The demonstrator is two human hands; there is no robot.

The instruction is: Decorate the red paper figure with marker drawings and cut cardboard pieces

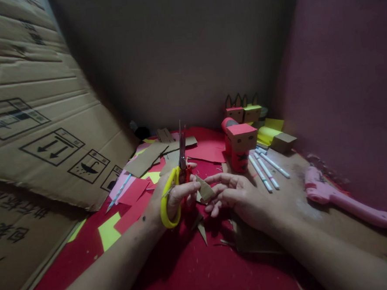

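Observation:
My left hand [179, 189] is closed around a pair of scissors [182, 156] with yellow and red handles. The blades point up and away from me, nearly together. Between my two hands is a small cut piece of brown cardboard [205, 189]. My left thumb tip reaches its left edge. With bent fingers, my right hand [234, 197] grips its right side. Below them, pointed cardboard scraps [202, 232] lie on the red table covering [188, 272].
A red paper figure with a cardboard box head [242, 137] stands behind my right hand, near several white markers [263, 171]. A pink glue gun [347, 201] lies at right. Cardboard sheets [148, 158] and coloured paper [135, 190] are spread at left, beside a large carton [47, 106].

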